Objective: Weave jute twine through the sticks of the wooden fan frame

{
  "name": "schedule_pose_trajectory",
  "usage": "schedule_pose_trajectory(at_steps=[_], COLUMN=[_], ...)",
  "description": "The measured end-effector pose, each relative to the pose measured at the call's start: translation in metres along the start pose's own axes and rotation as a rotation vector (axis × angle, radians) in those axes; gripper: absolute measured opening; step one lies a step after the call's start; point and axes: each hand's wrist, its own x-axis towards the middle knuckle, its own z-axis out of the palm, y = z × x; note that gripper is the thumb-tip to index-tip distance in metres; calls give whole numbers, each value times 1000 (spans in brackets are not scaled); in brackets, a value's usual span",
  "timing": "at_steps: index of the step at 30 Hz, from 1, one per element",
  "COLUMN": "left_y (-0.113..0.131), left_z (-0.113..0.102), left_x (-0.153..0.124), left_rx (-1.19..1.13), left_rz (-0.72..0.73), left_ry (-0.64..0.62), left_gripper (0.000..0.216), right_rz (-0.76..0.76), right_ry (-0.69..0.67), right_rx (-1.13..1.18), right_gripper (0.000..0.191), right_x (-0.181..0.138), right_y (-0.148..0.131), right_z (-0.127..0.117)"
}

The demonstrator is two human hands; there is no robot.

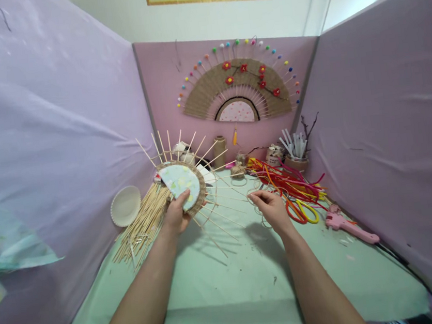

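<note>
"While the left hand [177, 213] supports the fan frame [181, 181], how is it set?"

"Its thumb presses the pale patterned cloth [182, 179] and its fingers curl behind, clamping the half-round edge. The frame is tilted, raised above the green table [223, 291], left of centre, its thin sticks [206, 154] radiating upward and rightward."

"And the right hand [271, 206]?"

"Thumb and forefinger meet at the tips near the stick ends, pinching fine twine [262, 222]."

"Surroundings?"

"Loose sticks [145, 222] lie beside a white dish [126, 206], left; scissors [295, 212] and a pink glue gun [350, 225] lie right. A larger fan [206, 93] is displayed on the back panel [160, 85]."
</note>
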Motion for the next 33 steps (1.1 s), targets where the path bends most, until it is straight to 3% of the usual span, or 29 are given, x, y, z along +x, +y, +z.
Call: schedule_pose_trajectory(at_steps=[4, 11, 17, 24, 30, 33], left_y=[0, 1, 4, -2, -16, -19], left_z=[0, -1, 6, 11, 21, 23], left_x=[2, 2, -4, -8, -21, -27], left_rx=[-32, -69, -102, -164, -160, -128], left_rz=[32, 27, 19, -62, -148, -162], left_ry=[3, -12, 13, -58, -109, -224], left_gripper=[34, 37, 33, 37, 48, 57], right_rz=[-14, 121, 167, 260, 254, 235], right_ry=[-23, -124, -146, -246, -576, -601], right_rx=[14, 310, 392, 313, 117, 66], right_gripper=[25, 28, 29, 31, 26, 25], right_x=[-1, 0, 0, -6, -23, -25], right_y=[-1, 4, 4, 3, -8, -11], right_z=[1, 2, 2, 13, 32, 33])
